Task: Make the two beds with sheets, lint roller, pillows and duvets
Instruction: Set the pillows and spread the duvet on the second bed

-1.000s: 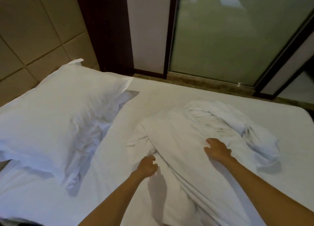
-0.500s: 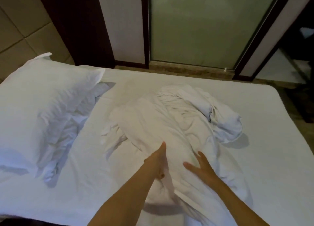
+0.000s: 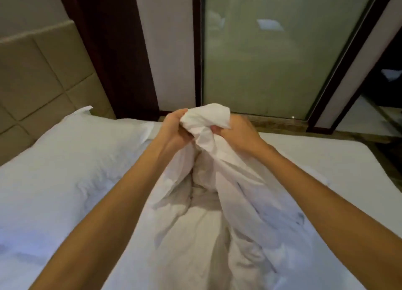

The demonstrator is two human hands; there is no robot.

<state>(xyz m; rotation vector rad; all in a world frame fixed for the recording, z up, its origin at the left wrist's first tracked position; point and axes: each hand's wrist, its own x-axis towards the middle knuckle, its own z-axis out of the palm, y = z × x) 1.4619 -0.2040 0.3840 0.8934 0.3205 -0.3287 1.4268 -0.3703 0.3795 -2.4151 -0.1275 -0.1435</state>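
Duvet (image 3: 208, 213) in curled left hand (image 3: 174, 131), right hand (image 3: 237, 135)

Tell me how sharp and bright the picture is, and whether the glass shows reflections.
Head view: dim, warm light; the left hand and right hand gripping the bunched white cloth look soft with motion blur; head view again, the glass panel carries pale reflections, and the dark frame leans and bows from the wide-angle lens.
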